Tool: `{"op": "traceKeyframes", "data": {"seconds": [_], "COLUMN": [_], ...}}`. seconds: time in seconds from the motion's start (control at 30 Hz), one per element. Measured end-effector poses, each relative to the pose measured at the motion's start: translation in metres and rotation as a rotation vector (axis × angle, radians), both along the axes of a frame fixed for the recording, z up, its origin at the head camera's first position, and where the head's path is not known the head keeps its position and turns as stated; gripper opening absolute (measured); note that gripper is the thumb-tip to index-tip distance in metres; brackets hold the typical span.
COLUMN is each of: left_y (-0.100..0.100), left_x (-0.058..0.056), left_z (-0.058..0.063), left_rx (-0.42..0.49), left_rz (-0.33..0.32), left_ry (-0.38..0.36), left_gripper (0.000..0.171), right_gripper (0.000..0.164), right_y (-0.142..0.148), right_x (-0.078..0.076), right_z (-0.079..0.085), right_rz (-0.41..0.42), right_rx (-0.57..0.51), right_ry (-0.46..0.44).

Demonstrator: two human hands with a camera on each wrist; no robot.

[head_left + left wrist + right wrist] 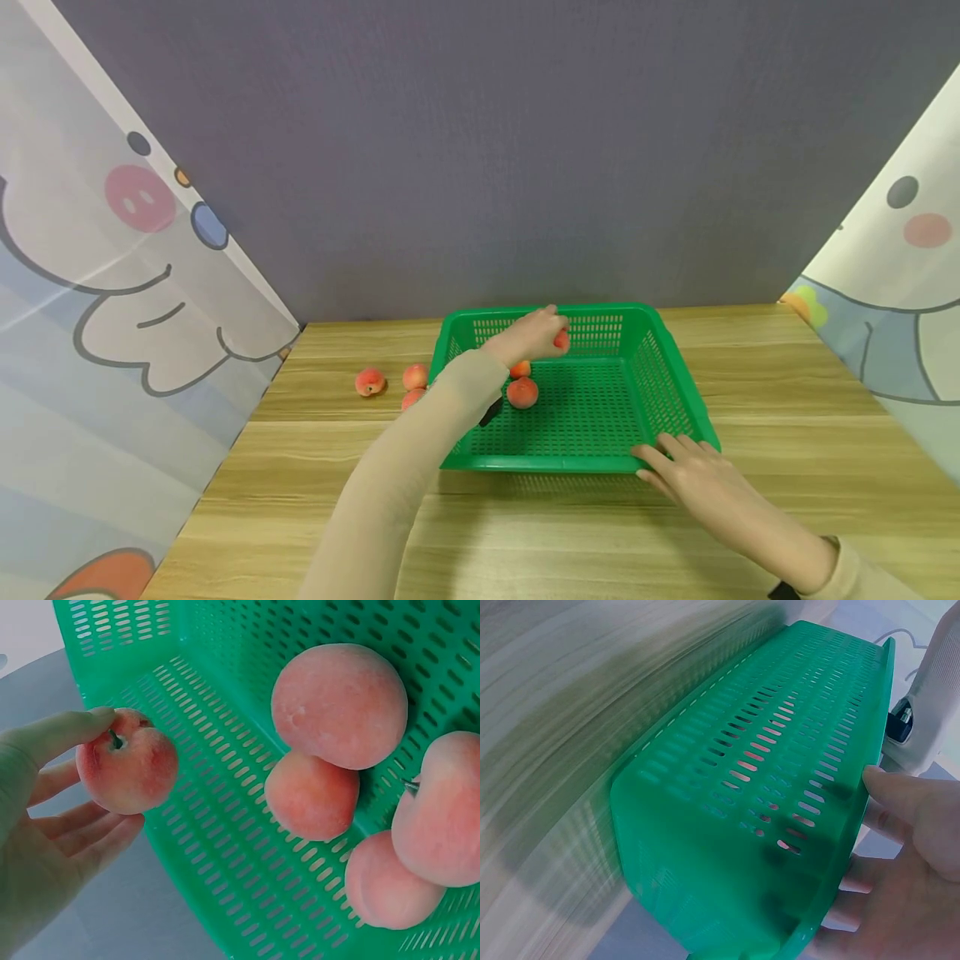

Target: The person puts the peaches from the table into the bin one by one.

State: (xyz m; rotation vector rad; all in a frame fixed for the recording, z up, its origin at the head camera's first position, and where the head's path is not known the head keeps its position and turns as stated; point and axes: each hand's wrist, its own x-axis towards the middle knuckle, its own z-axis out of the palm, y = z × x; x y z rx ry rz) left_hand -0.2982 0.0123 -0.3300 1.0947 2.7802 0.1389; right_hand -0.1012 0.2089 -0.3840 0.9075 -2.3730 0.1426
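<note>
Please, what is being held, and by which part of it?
The left grip holds a peach by its sides, thumb near the stem; the right grip holds the green plastic basket by its rim, at the near right corner.

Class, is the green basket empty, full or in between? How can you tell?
The green basket is partly filled: the left wrist view shows four peaches inside; the head view shows bare basket floor.

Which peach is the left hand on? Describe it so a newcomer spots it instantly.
Find the green basket on the wooden table. Toward its far wall, the left hand reaches over from the near side, with the peach between thumb and fingers. It is the only one gripped; its neighbours lie loose in the basket.
</note>
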Motion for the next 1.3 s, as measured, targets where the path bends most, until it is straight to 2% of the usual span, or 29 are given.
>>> {"op": "traceKeyframes", "data": {"seconds": [0.4,0.8,1.03,1.3], "left_y": [0.01,0.019,0.02,0.024], "left_x": [-0.013,-0.02,-0.019,-0.028], "left_z": [-0.019,-0.036,-0.042,-0.051], "left_rx": [-0.004,-0.021,-0.012,-0.021], "left_rz": [0.022,0.058,0.106,0.133], "left_ry": [-0.05,-0.083,-0.13,-0.181], "left_gripper": [0.017,0.04,0.04,0.04], "right_gripper": [0.055,0.056,0.055,0.055], "right_y": [0.001,0.0,0.0,0.0], "right_x": [0.0,-0.001,-0.001,-0.001], "right_z": [0.0,0.0,0.0,-0.001], "right_rz": [0.001,0.001,0.004,0.007], "right_rx": [-0.004,0.001,-0.002,-0.006], "right_ry": [0.002,0.03,0.029,0.035]}}
